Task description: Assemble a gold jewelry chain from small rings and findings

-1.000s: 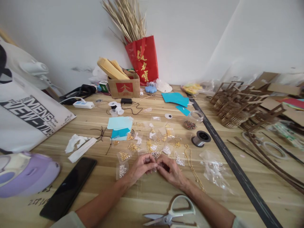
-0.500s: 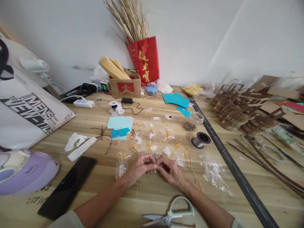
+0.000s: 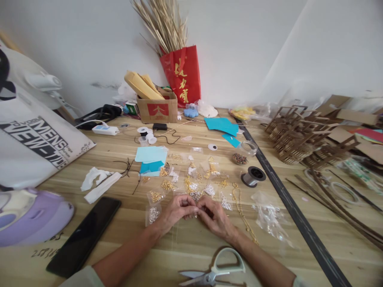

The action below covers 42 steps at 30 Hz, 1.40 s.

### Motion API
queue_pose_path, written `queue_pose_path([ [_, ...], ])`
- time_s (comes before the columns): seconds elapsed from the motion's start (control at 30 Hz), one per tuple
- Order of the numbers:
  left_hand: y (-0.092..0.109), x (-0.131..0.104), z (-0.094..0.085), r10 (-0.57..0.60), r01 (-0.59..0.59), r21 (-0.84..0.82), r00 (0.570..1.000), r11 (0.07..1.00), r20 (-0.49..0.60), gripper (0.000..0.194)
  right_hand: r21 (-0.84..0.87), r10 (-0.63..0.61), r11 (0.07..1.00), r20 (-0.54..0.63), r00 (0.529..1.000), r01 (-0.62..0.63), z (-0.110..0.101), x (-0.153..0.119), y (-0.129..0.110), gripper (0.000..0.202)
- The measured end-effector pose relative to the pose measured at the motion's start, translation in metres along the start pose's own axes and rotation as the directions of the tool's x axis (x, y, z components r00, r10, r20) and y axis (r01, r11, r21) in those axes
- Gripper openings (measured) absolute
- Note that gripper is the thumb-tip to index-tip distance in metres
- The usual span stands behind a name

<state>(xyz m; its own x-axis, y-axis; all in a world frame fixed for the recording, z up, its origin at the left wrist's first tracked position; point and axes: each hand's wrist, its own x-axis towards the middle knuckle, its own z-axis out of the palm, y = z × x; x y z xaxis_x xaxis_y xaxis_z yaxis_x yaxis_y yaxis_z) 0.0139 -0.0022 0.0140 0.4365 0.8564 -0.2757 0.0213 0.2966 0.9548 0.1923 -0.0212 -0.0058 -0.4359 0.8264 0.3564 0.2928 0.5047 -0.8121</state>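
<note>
My left hand [image 3: 180,208] and my right hand [image 3: 213,212] meet at the fingertips above the middle of the table, both pinched closed. Whatever lies between the fingers is too small to make out. Just beyond them are little heaps of silver findings [image 3: 209,189] and gold findings [image 3: 167,184]. Silver rings [image 3: 154,215] rest in a small clear bag left of my left hand, and a gold chain [image 3: 238,203] lies right of my right hand. Nearer to me, between my forearms, are scissors [image 3: 220,268] with pale handles.
A black phone [image 3: 84,235] and a purple-and-white appliance [image 3: 36,215] lie on the left. A wire spool [image 3: 253,176], a bead dish [image 3: 239,158] and crumpled plastic bags [image 3: 273,215] are on the right. Wooden baskets [image 3: 299,135] stand beyond a black strip [image 3: 287,199].
Both hands stay together in nearly the same place, with only slight finger movement. Nothing on the table has visibly moved.
</note>
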Motion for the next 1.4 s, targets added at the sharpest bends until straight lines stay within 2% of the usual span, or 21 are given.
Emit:
queue_pose_path([
  [0.27,0.0014,-0.0017,0.0002,0.048,-0.049,0.008,0.998,0.999,0.028,0.035,0.008,0.000,1.000,0.010,1.000,0.000,-0.0001,0.0006,-0.0007,0.013],
  [0.87,0.0041,-0.0029,0.0036,0.020,-0.020,0.023,1.000,1.000,-0.003,0.028,-0.005,-0.046,0.999,0.005,0.999,0.046,0.0007,0.0004,0.0018,0.011],
  [1.4,-0.0028,0.0003,-0.0030,0.043,-0.043,0.000,0.999,0.999,0.030,0.031,0.038,0.023,0.999,-0.005,1.000,-0.022,-0.0013,0.0016,-0.0013,0.013],
])
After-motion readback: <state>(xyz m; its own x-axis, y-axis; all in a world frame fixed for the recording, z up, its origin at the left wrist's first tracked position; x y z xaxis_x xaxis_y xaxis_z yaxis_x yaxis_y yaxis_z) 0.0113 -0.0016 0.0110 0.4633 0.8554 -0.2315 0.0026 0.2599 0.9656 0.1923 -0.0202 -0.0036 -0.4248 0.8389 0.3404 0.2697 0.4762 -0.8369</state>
